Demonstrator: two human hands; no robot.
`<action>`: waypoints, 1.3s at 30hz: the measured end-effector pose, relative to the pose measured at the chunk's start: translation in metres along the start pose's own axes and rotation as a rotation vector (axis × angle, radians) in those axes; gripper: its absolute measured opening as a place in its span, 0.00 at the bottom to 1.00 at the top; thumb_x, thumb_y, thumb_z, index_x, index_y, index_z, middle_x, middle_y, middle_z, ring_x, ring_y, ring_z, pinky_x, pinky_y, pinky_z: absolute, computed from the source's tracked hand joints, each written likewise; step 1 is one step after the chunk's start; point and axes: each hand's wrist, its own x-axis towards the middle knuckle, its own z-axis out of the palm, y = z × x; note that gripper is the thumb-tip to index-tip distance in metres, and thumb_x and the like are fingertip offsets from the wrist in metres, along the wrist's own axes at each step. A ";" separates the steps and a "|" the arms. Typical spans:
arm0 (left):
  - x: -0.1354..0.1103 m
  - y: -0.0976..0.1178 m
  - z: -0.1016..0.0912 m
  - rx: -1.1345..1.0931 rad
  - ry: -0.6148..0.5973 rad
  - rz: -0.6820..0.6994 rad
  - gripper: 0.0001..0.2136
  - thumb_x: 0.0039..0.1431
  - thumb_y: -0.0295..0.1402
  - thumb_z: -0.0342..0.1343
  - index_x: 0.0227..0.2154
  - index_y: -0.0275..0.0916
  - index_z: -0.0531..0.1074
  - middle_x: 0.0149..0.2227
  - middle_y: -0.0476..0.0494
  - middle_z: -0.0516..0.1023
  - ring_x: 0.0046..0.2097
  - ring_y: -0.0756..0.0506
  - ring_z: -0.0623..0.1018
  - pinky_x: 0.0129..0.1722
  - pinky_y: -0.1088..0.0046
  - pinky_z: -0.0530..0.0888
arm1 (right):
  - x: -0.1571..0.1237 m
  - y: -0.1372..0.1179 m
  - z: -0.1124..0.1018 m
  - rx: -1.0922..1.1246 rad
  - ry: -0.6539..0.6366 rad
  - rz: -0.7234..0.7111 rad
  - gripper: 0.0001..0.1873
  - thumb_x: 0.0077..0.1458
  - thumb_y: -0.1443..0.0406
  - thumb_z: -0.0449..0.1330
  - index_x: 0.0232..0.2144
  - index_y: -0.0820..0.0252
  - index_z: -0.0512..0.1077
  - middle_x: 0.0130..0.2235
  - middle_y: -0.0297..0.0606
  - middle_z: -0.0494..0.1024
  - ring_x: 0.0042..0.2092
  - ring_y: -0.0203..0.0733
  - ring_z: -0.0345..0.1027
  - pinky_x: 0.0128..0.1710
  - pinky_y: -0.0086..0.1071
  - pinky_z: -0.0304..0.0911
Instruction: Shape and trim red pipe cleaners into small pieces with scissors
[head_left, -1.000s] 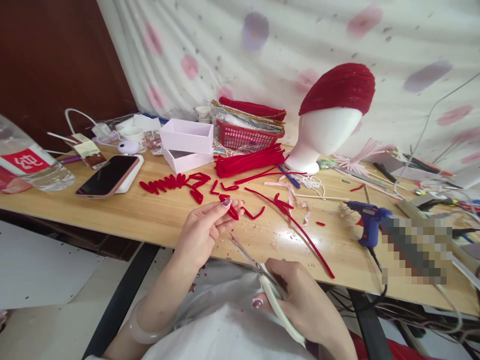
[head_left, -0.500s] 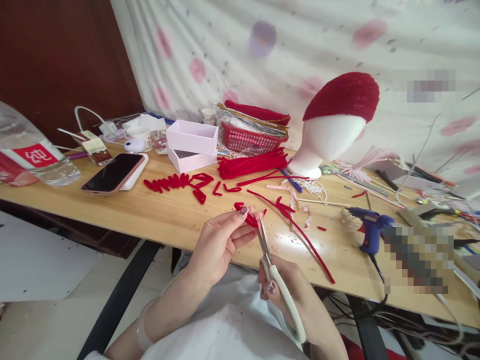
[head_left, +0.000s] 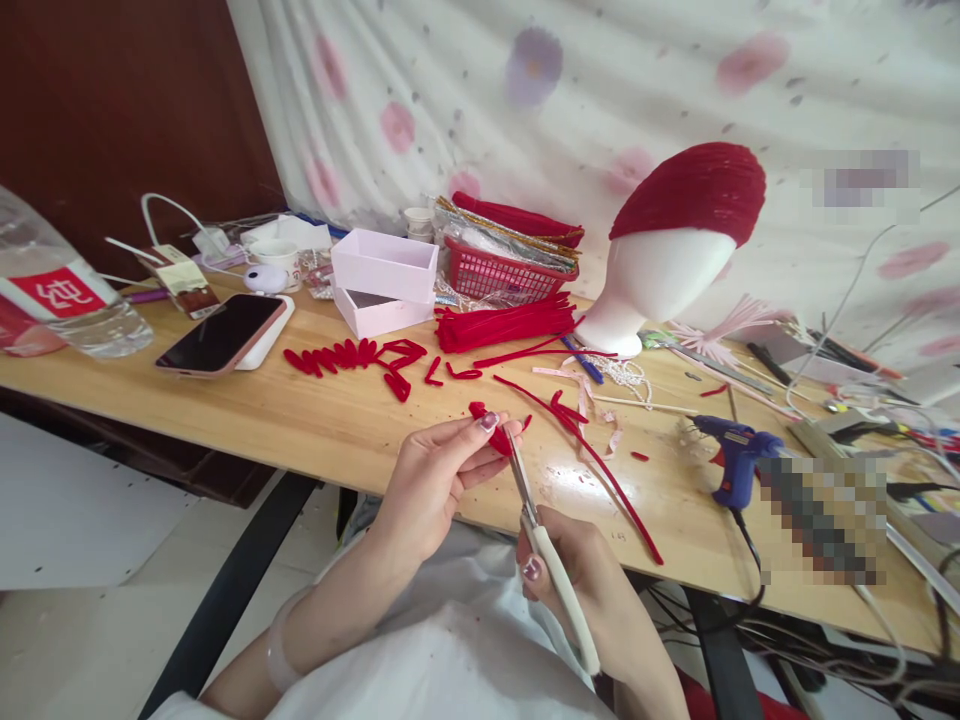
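Observation:
Between the thumb and fingers of my left hand (head_left: 439, 475) is a short folded red pipe cleaner (head_left: 501, 438). My right hand (head_left: 581, 565) is wrapped round the white handles of a pair of scissors (head_left: 551, 560). Their blades point up and away from me, nearly together, with the tips against the red piece at my left fingertips. Just beyond lies a long red pipe cleaner (head_left: 611, 485), with short bent pieces (head_left: 568, 408) near its upper part. To the left, several looped red pieces (head_left: 330, 358) form a row on the wooden table (head_left: 247, 425).
Behind stand a red bundle of pipe cleaners (head_left: 502, 325), a pink box (head_left: 384, 265), a red basket (head_left: 510, 275) and a white mannequin head (head_left: 652, 275) with a red cap. At right is a blue glue gun (head_left: 735, 455); at left, a phone (head_left: 221, 335) and a bottle (head_left: 71, 290).
The scissor blades have drawn closer together at the red pipe cleaner piece. Both hands stay in nearly the same place; the view has shifted slightly.

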 end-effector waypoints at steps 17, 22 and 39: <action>0.001 -0.002 0.000 -0.005 0.038 0.011 0.14 0.45 0.39 0.70 0.32 0.35 0.82 0.36 0.38 0.85 0.42 0.41 0.83 0.48 0.63 0.77 | -0.002 0.002 -0.001 -0.079 0.031 0.067 0.24 0.56 0.46 0.58 0.23 0.58 0.60 0.22 0.28 0.61 0.25 0.35 0.51 0.24 0.29 0.48; 0.000 -0.001 0.000 -0.028 0.025 0.019 0.12 0.48 0.37 0.69 0.33 0.35 0.82 0.35 0.39 0.85 0.40 0.43 0.84 0.45 0.68 0.78 | -0.003 0.004 0.000 0.009 0.022 0.131 0.24 0.54 0.46 0.59 0.22 0.58 0.62 0.19 0.28 0.63 0.22 0.35 0.55 0.23 0.29 0.52; 0.000 -0.005 0.002 -0.123 0.020 0.010 0.09 0.50 0.36 0.68 0.33 0.37 0.82 0.35 0.42 0.85 0.39 0.46 0.83 0.41 0.75 0.77 | -0.001 0.011 0.006 0.154 -0.019 -0.019 0.31 0.54 0.37 0.54 0.26 0.60 0.64 0.25 0.32 0.64 0.26 0.37 0.61 0.25 0.29 0.55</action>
